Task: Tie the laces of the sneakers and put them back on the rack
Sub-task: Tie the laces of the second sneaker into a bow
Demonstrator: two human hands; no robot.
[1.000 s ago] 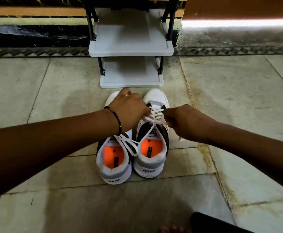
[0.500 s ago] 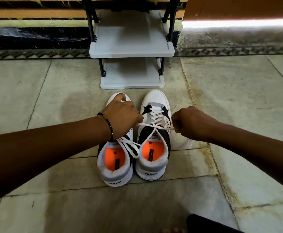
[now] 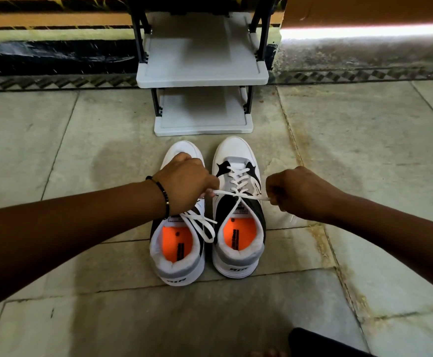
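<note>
White flat lace (image 3: 238, 195) between fists

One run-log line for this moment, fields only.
phase: tying right sneaker | left hand: grips lace end | right hand: grips other end, lace taut | left sneaker: bow visible | rack: empty

It looked like a home, at an entryway or porch. The floor (image 3: 364, 140) was of large stone tiles, stained and worn, with a patterned border strip (image 3: 56, 82) along the foot of the wall (image 3: 56, 20). A small grey rack (image 3: 202, 73) with two shelves stood against that wall, and a pair of sneakers (image 3: 238, 228) sat on the tiles just in front of it. Daylight fell in a bright band (image 3: 364, 30) at the upper right.
</note>
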